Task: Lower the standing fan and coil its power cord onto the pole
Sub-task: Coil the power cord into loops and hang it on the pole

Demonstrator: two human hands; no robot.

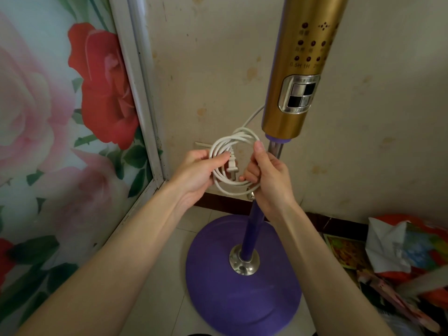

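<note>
Both bare forearms are extended forward. The left hand is curled, palm up, round a coiled white power cord; the right hand is closed on its opposite side, thumb raised.

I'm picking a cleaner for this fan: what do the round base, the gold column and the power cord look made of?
Round base: matte purple, likely moulded plastic, given its dull, even sheen.
Gold column: glossy metallic-gold finish with soft reflections; coated plastic or metal, I cannot tell.
Power cord: white, smooth, flexible jacket, probably vinyl or rubber, as it bends into loops.
</note>
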